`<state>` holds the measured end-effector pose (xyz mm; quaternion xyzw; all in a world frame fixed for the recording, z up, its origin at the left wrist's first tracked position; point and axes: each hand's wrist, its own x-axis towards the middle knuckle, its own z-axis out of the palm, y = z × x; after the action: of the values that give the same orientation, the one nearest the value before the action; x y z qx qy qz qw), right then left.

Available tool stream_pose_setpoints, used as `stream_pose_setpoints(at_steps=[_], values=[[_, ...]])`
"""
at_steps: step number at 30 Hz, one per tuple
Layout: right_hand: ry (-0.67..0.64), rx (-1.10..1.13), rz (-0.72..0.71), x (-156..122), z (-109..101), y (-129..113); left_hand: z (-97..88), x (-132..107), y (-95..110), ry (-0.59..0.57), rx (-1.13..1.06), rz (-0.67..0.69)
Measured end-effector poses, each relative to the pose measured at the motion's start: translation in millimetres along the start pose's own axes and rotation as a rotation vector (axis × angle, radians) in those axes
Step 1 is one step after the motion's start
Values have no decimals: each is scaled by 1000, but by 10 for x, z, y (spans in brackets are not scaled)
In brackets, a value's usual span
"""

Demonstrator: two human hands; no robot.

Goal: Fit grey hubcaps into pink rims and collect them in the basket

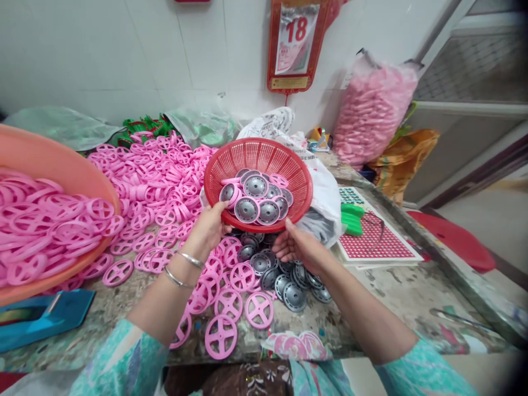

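A red plastic basket (299, 165) is held up between my two hands, tilted toward me. My left hand (208, 226) grips its near left rim, and my right hand (300, 245) has its thumb at the near right rim with the fingers below. Inside lie several pink toy wheels fitted with grey hubcaps (246, 209). Under the basket and nearer to me are loose grey hubcaps (294, 297) in a pile. Beside them, to the left, loose pink spoked wheels (221, 336) spread over the table.
A large orange basin (61, 151) of pink wheels stands at left, by a blue tape dispenser (49, 316). A heap of pink wheels (144, 168) lies behind. At right are a red-patterned sheet (379, 247), a green piece (352, 219) and a filled pink bag (373, 113).
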<state>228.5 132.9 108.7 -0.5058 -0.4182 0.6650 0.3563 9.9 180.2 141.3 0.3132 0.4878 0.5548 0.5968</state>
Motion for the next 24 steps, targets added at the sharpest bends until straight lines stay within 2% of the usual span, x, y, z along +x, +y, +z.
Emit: stream_pose_setpoints(at_steps=[5,10,15,17,21,24], values=[[-79,213,-93,-186,83,-92,-341,-430,78,6,-19,12],[-112,265,-6,-312,326,-93,-717,-866,27,-8,5,33],[-191,232,56,-391,525,-16,-1192,-1127,94,-26,83,-89],[-228,196,62,-420,580,-3,-1364,-1201,189,32,53,-94],[-339,146,96,-467,736,-14,-1586,-1420,450,237,-116,29],[-468,131,166,-474,942,-15,-1736,-1703,598,383,-151,-27]])
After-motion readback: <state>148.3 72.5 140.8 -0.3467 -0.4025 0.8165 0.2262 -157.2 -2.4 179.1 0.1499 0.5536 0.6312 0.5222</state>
